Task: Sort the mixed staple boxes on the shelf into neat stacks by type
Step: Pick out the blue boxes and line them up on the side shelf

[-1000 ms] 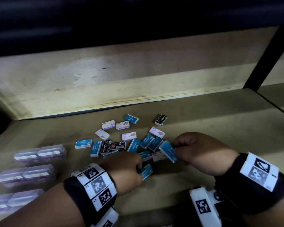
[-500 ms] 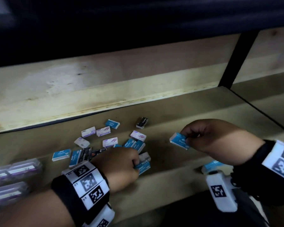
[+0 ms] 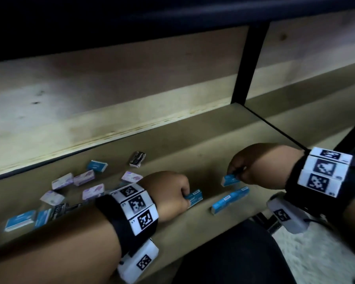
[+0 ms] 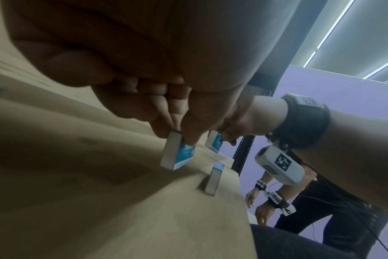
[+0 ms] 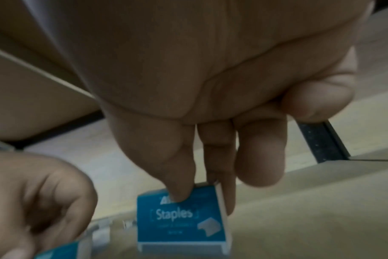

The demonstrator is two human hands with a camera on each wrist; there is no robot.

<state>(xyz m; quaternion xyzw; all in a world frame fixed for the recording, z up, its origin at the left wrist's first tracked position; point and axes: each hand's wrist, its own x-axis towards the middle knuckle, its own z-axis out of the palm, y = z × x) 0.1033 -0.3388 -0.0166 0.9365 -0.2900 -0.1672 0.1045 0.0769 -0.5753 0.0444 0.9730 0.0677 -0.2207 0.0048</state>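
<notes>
Fingers [image 5: 179, 175] of each hand pinching a flat blue cardboard staple box [image 5: 182, 220] over wooden shelf [image 3: 172, 144]

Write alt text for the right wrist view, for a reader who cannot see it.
Seen from the wrist, the right hand pinches a blue box labelled "Staples" between thumb and fingers, just above a tan wooden shelf. At lower left, the left hand holds another blue box, blurred and cut off by the frame.
</notes>
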